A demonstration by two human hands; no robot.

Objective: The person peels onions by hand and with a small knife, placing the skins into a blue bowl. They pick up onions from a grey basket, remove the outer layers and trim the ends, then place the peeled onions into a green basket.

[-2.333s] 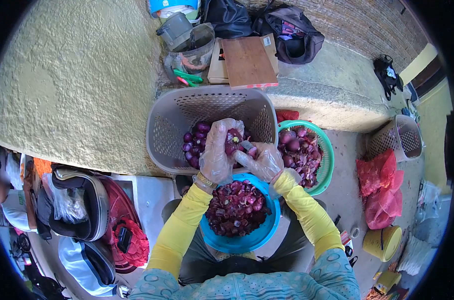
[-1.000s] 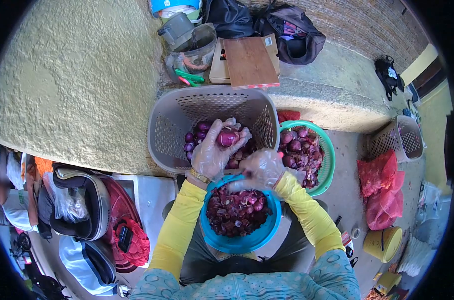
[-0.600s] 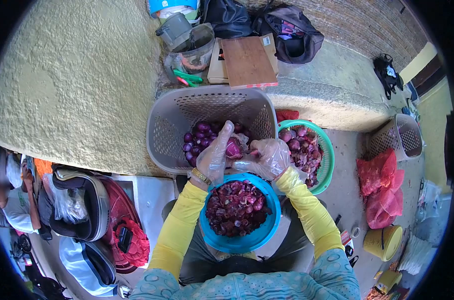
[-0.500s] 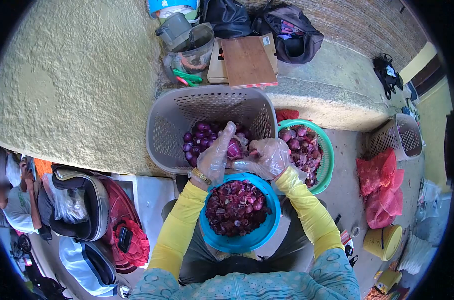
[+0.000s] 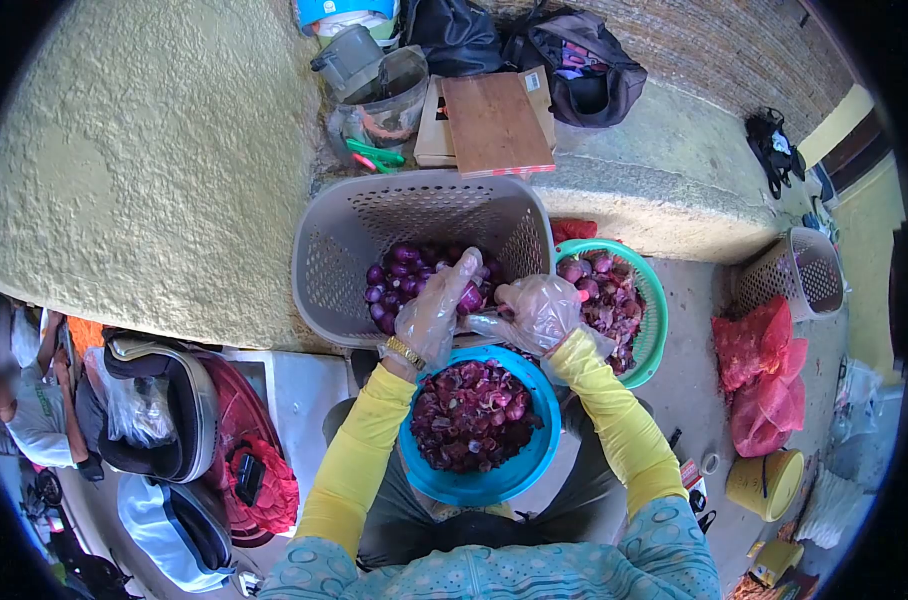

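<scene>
My left hand (image 5: 436,310), in a clear plastic glove, holds a peeled purple onion (image 5: 470,298) over the near rim of the grey perforated basket (image 5: 339,270). My right hand (image 5: 542,308), gloved too, is closed beside it around a small tool whose reddish end (image 5: 582,295) sticks out to the right; its blade is hard to make out. Shiny peeled onions (image 5: 399,272) lie in the basket. Below my hands a blue basin (image 5: 547,440) holds onion skins and pieces. The green basket (image 5: 657,310) at the right contains unpeeled onions and loose skins.
A brown board (image 5: 499,125) lies on boxes on the ledge, near bags and buckets. Red net bags (image 5: 764,370), a yellow bucket (image 5: 766,485) and another basket (image 5: 794,272) stand right. A person (image 5: 44,410) is at far left, beside a motorcycle seat.
My right hand has turned and drawn slightly back from the onion, and the tool's reddish end now shows. The onion has shifted a little in my left hand. The other person's arm has moved.
</scene>
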